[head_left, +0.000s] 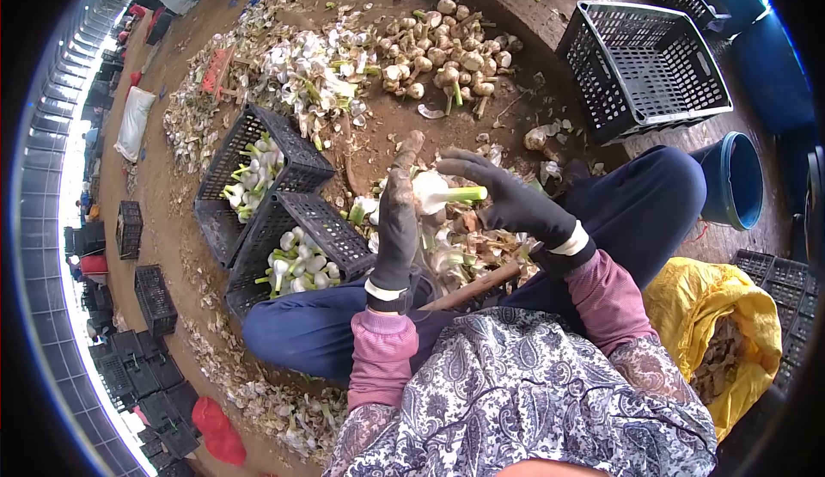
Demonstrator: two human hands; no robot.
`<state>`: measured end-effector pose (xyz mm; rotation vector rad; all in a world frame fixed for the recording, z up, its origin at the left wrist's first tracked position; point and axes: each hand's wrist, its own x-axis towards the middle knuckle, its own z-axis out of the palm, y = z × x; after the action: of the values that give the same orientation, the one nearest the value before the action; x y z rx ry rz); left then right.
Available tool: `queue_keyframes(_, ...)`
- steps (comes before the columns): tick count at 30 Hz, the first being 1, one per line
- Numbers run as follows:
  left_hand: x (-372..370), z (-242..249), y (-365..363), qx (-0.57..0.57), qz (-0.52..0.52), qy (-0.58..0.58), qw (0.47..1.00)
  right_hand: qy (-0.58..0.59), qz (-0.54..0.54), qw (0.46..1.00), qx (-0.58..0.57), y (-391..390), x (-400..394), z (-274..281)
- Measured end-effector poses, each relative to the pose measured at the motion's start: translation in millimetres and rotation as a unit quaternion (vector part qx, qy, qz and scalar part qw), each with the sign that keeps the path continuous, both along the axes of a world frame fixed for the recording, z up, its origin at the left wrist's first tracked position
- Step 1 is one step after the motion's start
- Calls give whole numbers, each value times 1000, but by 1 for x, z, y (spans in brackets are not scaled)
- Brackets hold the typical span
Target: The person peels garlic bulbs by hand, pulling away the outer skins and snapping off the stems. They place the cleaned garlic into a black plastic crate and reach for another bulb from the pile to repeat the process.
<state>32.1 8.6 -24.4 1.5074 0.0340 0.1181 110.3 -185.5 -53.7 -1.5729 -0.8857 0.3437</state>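
My left hand (398,210), in a dark, soil-stained glove, is edge-on with its fingers pointing away from me. A peeled white garlic bulb (427,191) rests against its palm side, its short green stem pointing right. My left thumb is hidden behind the bulb. My right hand (514,200), also gloved, is at the stem's right with fingers and thumb apart and nothing seen between them. Below both hands lie loose garlic skins (481,249) and a wooden stick (473,288) between my legs.
Two tilted black crates hold trimmed garlic (301,262) at the left. Unpeeled garlic (455,47) is heaped ahead, beside a pile of white skins (314,64). A black crate (644,120), a blue bucket (730,180) and a yellow sack (687,305) stand at the right.
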Motion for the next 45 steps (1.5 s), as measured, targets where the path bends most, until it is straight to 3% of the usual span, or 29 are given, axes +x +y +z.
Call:
queue_keyframes(2,3,-19,-4,18,-11,-7,1000,10,-16,999,27,6,-2,13)
queue_keyframes(4,9,-7,-12,82,19,-21,996,-27,-59,998,10,8,-8,15)
queue_keyframes(6,11,13,-20,189,93,-41,977,-27,-86,996,-8,8,-10,17)
queue_keyframes(7,10,1,-14,208,141,-48,967,-10,-91,996,-15,7,-11,23)
queue_keyframes(11,8,28,-13,341,95,-108,929,-76,-151,985,-37,15,-14,21)
queue_keyframes(15,7,16,-12,444,97,-157,877,-85,-170,981,-50,14,-16,21)
queue_keyframes(18,11,9,-16,435,104,-129,885,-83,-165,981,-62,10,-16,20)
queue_keyframes(21,16,-9,-8,124,109,5,986,-89,-154,983,-48,12,-13,14)
queue_keyframes(24,12,-2,-7,2,86,30,996,-72,-155,984,-43,9,-15,16)
queue_keyframes(26,9,12,-14,190,90,-30,977,-76,-159,983,-54,10,-16,16)
queue_keyframes(29,13,5,-13,432,112,-156,881,-107,-167,978,-62,10,-16,9)
queue_keyframes(32,13,5,-17,325,116,-55,937,-79,-158,984,-31,8,-13,14)
queue_keyframes(34,16,-2,-13,103,141,6,985,-15,-139,990,-1,6,-11,35)
queue_keyframes(35,17,-5,-13,-10,150,37,988,30,-120,989,84,9,-9,20)
queue_keyframes(39,12,-12,-15,-144,132,54,979,166,-68,971,161,5,-12,23)
queue_keyframes(42,3,-25,-21,-251,145,103,951,185,-131,948,224,1,-5,28)
queue_keyframes(43,1,-27,-18,-294,75,72,950,194,-136,922,305,5,-1,28)
queue_keyframes(45,-2,-18,-27,-263,83,92,957,138,-145,955,221,-2,1,30)
